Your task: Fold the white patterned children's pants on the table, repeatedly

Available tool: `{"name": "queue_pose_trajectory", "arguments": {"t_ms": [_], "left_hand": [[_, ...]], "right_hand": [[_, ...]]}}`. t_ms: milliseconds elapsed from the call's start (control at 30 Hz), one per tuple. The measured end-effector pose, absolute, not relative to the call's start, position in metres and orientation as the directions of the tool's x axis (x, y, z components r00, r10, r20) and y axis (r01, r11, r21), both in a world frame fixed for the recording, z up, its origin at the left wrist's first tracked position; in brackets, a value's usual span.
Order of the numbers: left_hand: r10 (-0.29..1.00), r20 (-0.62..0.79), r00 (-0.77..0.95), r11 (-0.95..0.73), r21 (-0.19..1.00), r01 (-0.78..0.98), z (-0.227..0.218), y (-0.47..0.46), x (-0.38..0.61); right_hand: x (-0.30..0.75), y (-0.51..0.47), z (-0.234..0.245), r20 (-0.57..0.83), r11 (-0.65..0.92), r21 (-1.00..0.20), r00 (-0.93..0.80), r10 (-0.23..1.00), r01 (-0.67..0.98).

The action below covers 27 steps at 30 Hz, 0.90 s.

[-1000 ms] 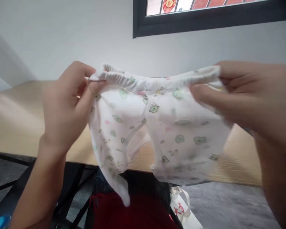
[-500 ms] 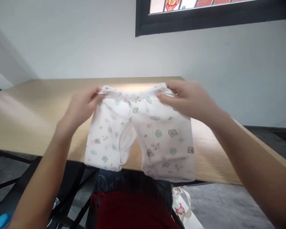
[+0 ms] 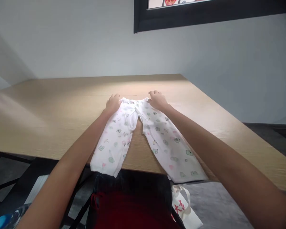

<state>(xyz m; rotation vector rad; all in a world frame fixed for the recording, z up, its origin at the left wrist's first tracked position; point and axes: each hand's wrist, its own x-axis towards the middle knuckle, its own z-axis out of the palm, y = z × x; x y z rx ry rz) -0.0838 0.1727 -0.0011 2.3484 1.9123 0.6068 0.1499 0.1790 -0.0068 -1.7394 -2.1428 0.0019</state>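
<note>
Small white trousers (image 3: 157, 133) with a green and pink animal print lie spread out on the wooden table (image 3: 69, 114), waistband at the far end. Both legs reach toward me, and their hems extend past the table's front edge. At the waistband's left corner my left hand (image 3: 113, 103) is closed on the cloth, its thumb mostly hidden. My right hand (image 3: 158, 100) grips the right corner, its fingers bent over the band. The waistband between the two hands is slightly gathered.
Behind the table rises a pale wall (image 3: 85, 41) with a dark window frame (image 3: 181, 19). Below the front edge are a white bag (image 3: 187, 206) with red writing, a dark bench (image 3: 16, 194) and a bottle with a blue cap (image 3: 2, 221).
Both hands have moved away from me and down, carrying the waistband from above the table onto its surface. The trouser legs now lie stretched out, and the hands are closer together.
</note>
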Motion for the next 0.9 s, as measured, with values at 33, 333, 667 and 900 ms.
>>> {"name": "queue_pose_trajectory", "arguments": {"t_ms": [33,333,667,900], "left_hand": [[0.946,0.267,0.186,-0.26,0.279,0.924,0.0,0.168,-0.085],[0.856,0.041,0.515,-0.502,0.303,0.81,0.0,0.065,-0.099],[0.903,0.186,0.388,-0.422,0.211,0.881,-0.01,-0.099,-0.117],[0.81,0.099,0.578,-0.585,0.193,0.787,0.022,-0.012,-0.053]], "right_hand": [[0.142,0.173,-0.006,0.339,0.282,-0.209,-0.201,0.919,0.936],[0.047,0.132,-0.019,0.222,0.751,-0.433,-0.749,0.625,0.498],[0.031,0.189,-0.024,0.103,0.691,-0.201,-0.686,0.72,0.695],[0.096,0.17,-0.003,0.29,0.539,-0.577,-0.463,0.838,0.614]]}}
